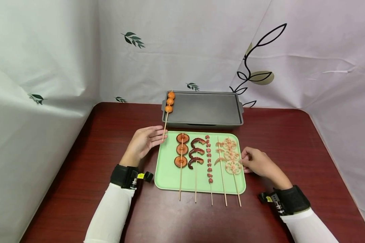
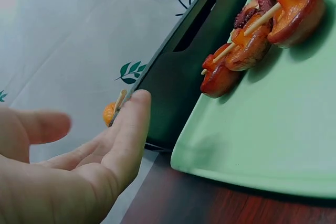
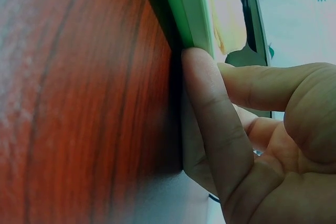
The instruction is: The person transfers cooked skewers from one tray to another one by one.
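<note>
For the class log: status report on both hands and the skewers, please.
Left hand open, fingertips at the ball skewer on the grey pan. Right hand touching the green tray edge. Five skewers on tray. Nothing in the way.

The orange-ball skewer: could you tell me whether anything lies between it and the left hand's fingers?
Nothing visible does. The left hand lies open on the table, its fingertips right at the stick of the orange-ball skewer, which leans on the grey pan's left end.

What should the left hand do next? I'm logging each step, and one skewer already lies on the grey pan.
Probably let go of the orange-ball skewer and draw back. Its balls already rest on the grey pan's left edge, while the left hand is open at the stick's lower end.
</note>
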`<state>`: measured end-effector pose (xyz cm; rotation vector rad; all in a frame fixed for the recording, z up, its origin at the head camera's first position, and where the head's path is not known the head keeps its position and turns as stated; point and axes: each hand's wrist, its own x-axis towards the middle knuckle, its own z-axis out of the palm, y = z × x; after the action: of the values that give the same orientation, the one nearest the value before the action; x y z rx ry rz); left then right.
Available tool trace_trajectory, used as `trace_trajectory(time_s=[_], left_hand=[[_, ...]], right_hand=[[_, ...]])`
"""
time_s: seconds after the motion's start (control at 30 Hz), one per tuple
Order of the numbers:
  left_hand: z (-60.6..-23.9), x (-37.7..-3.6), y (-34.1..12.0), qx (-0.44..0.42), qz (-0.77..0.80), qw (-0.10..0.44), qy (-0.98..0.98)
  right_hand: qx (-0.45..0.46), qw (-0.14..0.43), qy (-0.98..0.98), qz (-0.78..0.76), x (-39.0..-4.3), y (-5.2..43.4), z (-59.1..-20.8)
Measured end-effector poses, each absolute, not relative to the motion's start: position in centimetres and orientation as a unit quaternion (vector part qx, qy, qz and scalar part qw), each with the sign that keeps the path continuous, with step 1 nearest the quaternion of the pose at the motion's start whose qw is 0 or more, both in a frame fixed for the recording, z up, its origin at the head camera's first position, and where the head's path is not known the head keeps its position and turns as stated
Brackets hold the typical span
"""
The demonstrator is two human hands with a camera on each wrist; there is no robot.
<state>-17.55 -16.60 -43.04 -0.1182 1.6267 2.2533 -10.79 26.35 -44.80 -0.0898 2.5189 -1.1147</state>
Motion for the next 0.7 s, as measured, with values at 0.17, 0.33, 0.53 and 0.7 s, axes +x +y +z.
trace_trajectory(time_s=[0.17, 0.33, 0.53, 0.7], left_hand=[[-43.2, -18.1, -16.0, -0.044, 0.792, 0.179, 0.582], [-43.4, -18.4, -15.7, -0.049, 0.787, 0.165, 0.593], [-43.5, -18.7, -15.6, -0.036, 0.775, 0.156, 0.612], [-43.3, -18.8, -15.5, -0.023, 0.761, 0.153, 0.630]], right_hand=[[-0.031, 0.190, 0.898, -0.397, -10.7, 26.4, -44.8], [-0.036, 0.188, 0.899, -0.394, -10.7, 26.4, -44.8], [-0.035, 0.186, 0.899, -0.394, -10.6, 26.4, -44.8], [-0.033, 0.187, 0.898, -0.397, -10.5, 26.4, -44.8]])
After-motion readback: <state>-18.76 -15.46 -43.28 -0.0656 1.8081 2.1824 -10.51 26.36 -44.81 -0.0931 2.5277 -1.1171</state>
